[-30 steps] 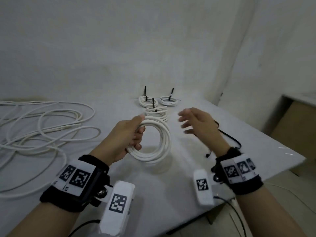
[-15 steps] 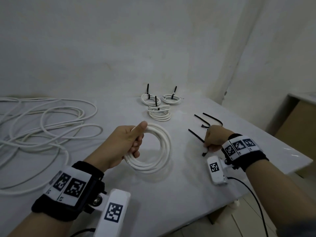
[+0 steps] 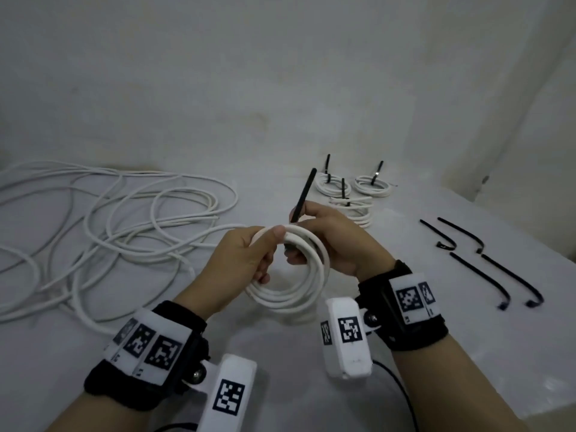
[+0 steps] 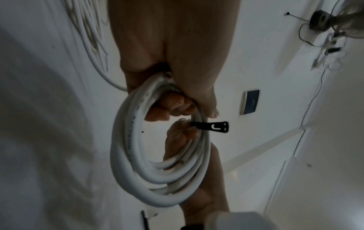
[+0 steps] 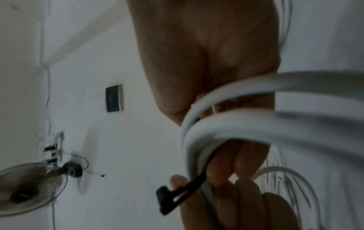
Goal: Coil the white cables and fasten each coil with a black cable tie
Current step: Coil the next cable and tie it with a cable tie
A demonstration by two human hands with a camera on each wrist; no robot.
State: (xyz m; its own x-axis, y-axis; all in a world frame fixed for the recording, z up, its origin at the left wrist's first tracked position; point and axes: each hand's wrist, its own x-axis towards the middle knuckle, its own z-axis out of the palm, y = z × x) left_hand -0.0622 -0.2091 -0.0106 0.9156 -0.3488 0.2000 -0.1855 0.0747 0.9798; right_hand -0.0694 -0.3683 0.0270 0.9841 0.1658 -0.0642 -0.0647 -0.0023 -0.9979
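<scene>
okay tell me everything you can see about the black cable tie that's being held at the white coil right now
The black cable tie is a thin, flat strip that looks like plastic. Its tail sticks up and slightly away above the white coil; its slotted head pokes out beside the coil's strands. The right hand pinches it against the coil, which the left hand grips at the top. The tail is not yet threaded through the head, so the tie is unfastened.

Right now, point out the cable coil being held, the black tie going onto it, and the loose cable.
Cable coil (image 3: 290,294), head view, lower loops.
Black tie (image 3: 304,194), head view, upright strap.
Loose cable (image 3: 124,219), head view, tangled middle.
</scene>
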